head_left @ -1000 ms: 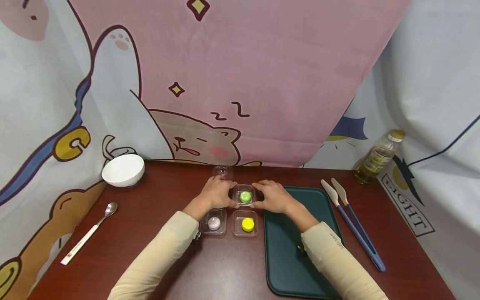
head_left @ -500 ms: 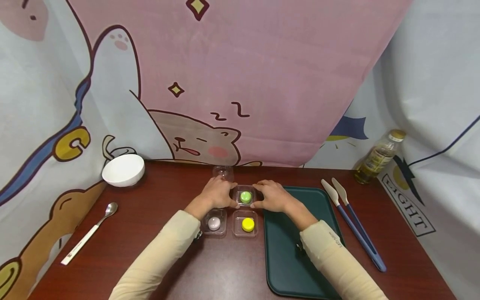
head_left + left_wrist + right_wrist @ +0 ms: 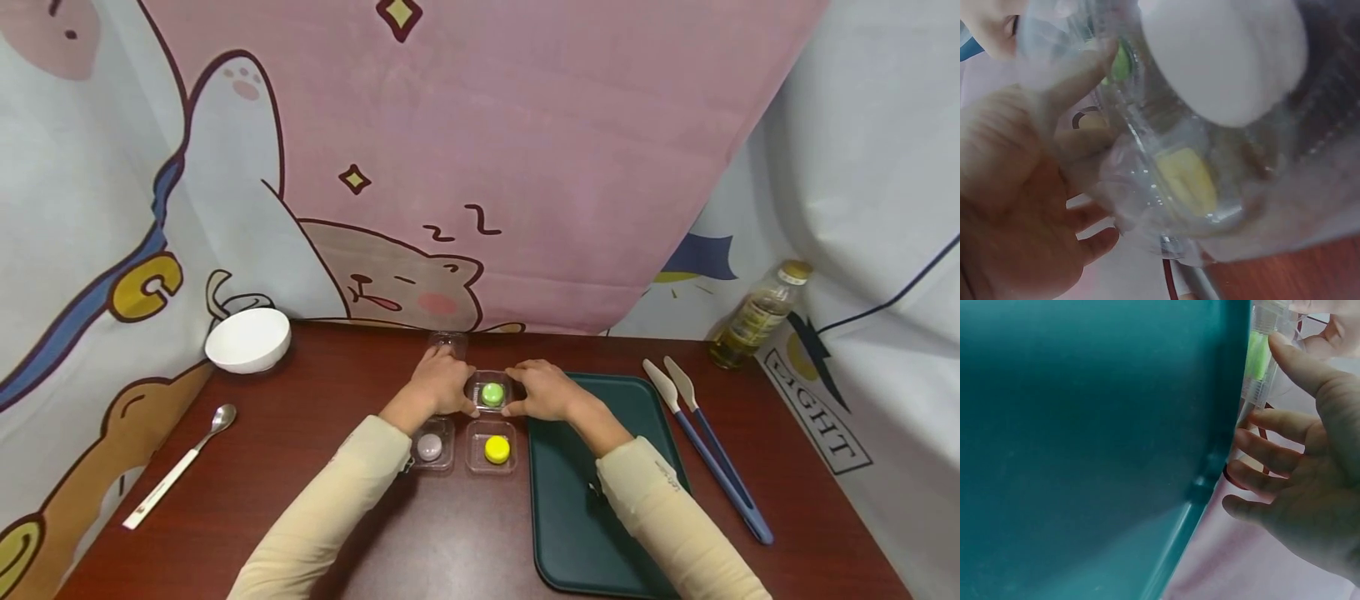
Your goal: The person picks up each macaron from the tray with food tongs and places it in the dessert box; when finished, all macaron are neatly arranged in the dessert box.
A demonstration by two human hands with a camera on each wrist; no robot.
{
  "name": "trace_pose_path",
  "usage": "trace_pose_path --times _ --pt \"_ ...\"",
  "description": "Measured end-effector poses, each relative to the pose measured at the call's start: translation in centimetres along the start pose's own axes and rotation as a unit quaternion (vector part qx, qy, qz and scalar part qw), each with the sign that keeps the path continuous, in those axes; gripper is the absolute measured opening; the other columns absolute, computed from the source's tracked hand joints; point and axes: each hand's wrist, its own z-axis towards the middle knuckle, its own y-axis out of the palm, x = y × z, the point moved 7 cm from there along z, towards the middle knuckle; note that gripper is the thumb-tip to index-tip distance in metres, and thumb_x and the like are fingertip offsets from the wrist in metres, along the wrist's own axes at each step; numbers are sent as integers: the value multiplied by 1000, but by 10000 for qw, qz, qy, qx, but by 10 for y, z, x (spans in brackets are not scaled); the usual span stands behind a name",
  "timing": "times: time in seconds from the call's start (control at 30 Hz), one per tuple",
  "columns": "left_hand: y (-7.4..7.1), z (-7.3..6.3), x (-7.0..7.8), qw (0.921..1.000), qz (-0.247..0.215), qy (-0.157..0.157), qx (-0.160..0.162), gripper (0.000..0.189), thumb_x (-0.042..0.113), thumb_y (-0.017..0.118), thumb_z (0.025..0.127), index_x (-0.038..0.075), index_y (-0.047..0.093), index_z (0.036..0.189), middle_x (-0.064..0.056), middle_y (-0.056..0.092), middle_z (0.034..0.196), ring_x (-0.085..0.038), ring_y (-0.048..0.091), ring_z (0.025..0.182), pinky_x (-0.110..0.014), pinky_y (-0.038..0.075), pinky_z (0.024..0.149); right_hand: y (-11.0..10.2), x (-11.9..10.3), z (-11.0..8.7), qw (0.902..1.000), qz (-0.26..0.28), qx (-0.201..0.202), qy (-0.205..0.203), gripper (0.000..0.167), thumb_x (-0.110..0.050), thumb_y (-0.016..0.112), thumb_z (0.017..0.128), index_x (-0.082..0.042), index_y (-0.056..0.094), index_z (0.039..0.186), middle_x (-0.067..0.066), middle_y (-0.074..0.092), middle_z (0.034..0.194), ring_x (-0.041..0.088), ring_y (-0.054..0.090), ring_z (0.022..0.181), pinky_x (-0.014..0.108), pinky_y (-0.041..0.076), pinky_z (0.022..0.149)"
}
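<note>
A clear plastic box (image 3: 476,407) with a round green macaron (image 3: 492,394) inside stands between my hands on the table. My left hand (image 3: 435,383) lies at its left side, thumb towards the near corner and index finger towards the far one. Mirroring it on the right is my right hand (image 3: 551,390), its thumb touching the box in the right wrist view and its other fingers spread. Nearer me are two more clear boxes, one holding a white macaron (image 3: 430,447), the other a yellow macaron (image 3: 497,450). Another clear plastic piece (image 3: 448,340), partly hidden, sits beyond my left fingers.
A dark green tray (image 3: 577,533) lies under my right forearm. Blue-handled tongs (image 3: 716,450) and an oil bottle (image 3: 757,321) are at the right. At the left are a white bowl (image 3: 247,342) and a spoon (image 3: 180,467). A patterned cloth (image 3: 540,167) hangs behind the table.
My left forearm has shifted slightly right, and its sleeve now covers part of the box with the white macaron. The right hand has hardly moved, and the boxes stay in place.
</note>
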Motion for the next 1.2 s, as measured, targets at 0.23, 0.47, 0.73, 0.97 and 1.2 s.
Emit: trace_pose_path --times 0.23,0.47,0.73,0.97,1.2 --pt "-1 3 2 9995 287 -49 -108 72 59 87 69 19 72 127 0 73 124 -25 48 130 -44 29 119 -1 1 2 10000 -8 18 -33 77 -42 80 85 -2 53 146 21 56 146 39 49 137 56 38 116" --pt "-1 4 1 9992 380 -44 -92 72 61 85 69 20 72 127 -1 73 124 -27 47 133 -45 27 120 -4 1 3 10000 -31 49 -12 78 -42 82 84 -2 54 145 20 57 144 38 50 136 55 39 115" --pt "4 4 -2 9996 244 -90 -74 76 62 85 70 21 69 133 0 72 128 -27 46 136 -46 26 121 -2 2 2 10000 -65 51 30 77 -43 82 84 -5 55 145 19 58 144 39 50 136 57 38 115" --pt "2 2 -4 9999 77 -43 63 77 61 85 70 23 68 134 0 72 129 -29 46 138 -48 25 121 -4 3 3 9999 -125 73 47 77 -45 82 83 -7 57 144 18 59 143 39 49 136 58 37 115" --pt "6 1 -6 9999 -110 7 69 79 63 84 71 23 65 137 1 70 130 -30 49 134 -49 29 119 -1 5 3 10000 -75 37 9 78 -44 81 84 -6 53 146 18 58 143 38 50 135 59 39 114"
